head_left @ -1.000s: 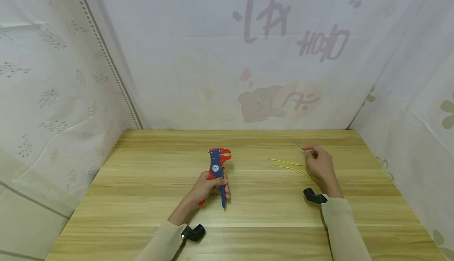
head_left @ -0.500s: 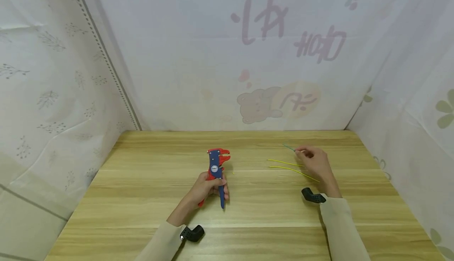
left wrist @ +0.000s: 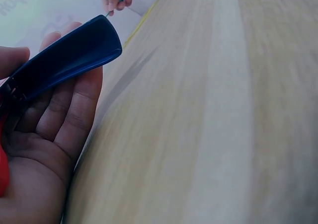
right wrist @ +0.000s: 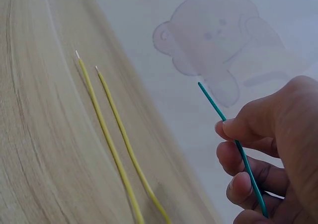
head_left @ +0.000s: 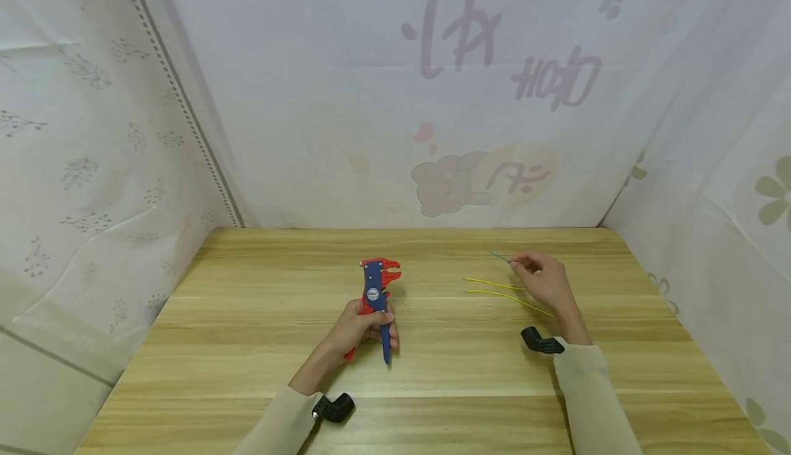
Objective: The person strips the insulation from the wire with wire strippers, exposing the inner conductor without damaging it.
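My left hand (head_left: 355, 328) grips a wire stripper (head_left: 374, 283) with a blue body and red jaws and handle, its head pointing away from me. In the left wrist view the blue handle (left wrist: 69, 55) lies across the fingers. My right hand (head_left: 546, 285) pinches a thin green wire (right wrist: 211, 101) between thumb and fingertips, and its rear part runs along the curled fingers. Beside that hand two yellow wires (head_left: 494, 283) lie roughly side by side on the table. In the right wrist view the yellow wires (right wrist: 104, 129) show bare metal at their far ends.
The wood-grain table (head_left: 451, 372) ends at a white patterned cloth (head_left: 340, 132) behind, with more cloth at both sides. A tiny yellow scrap (head_left: 405, 302) lies right of the stripper. Black wrist cameras (head_left: 335, 408) sit on both sleeves.
My right hand has shifted left with the green wire, whose tip now points left and away. The left hand and wire stripper have stayed nearly still.
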Tool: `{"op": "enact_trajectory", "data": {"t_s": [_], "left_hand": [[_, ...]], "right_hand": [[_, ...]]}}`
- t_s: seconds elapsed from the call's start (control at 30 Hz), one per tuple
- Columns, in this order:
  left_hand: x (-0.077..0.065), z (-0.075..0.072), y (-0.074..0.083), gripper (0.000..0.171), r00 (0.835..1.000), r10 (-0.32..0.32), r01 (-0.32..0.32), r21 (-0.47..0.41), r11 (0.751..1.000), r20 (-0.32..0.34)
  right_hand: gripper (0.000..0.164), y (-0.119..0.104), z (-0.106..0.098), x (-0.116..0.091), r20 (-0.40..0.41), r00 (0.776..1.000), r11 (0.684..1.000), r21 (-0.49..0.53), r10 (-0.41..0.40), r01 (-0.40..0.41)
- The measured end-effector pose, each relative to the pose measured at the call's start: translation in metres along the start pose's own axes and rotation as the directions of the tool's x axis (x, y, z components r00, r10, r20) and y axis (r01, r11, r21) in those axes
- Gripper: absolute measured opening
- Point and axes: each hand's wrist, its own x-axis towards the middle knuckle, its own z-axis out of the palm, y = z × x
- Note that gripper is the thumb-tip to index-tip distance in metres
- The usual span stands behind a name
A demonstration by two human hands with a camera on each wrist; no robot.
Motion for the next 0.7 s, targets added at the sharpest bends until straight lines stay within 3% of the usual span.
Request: {"op": "enact_trajectory", "data": {"t_s": [0.33,0.7], "left_hand": [[0.000,0.001,0.000,0.042,1.000,0.020,-0.020,-0.007,1.000,0.017],[0.002,0.003,0.002,0.044,1.000,0.018,-0.018,0.001,1.000,0.022]], "right_hand": [[0.022,-0.009,-0.002,0.000,-0.007,0.999,0.999,-0.002,-0.039,0.039],[0.022,-0.020,-0.002,-0.003,0.000,0.998,0.998,0.009,-0.058,0.058]]}}
